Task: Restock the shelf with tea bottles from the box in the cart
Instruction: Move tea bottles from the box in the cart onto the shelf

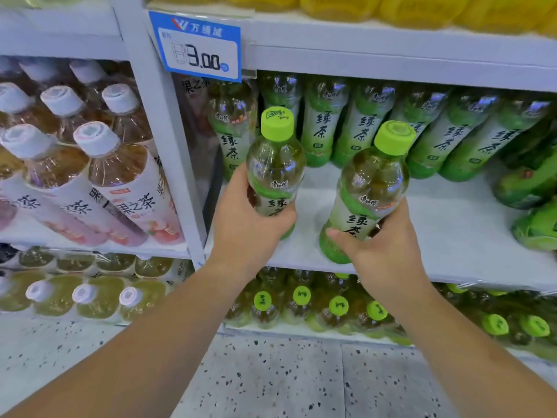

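Two green tea bottles with lime-green caps are held upright over the front of the white middle shelf (452,224). My left hand (247,227) grips the left bottle (275,164) round its lower body. My right hand (382,248) grips the right bottle (373,182) near its base, which sits close to the shelf's front edge. Behind them a row of the same green tea bottles (361,125) stands at the back of the shelf. The box and cart are out of view.
Pink-labelled tea bottles (99,182) fill the bay to the left, past a white upright post (168,140). A blue price tag (199,46) hangs above. Wrapped packs of green tea (316,303) sit on the bottom shelf. Green packs (530,188) lie at the right. Speckled floor below.
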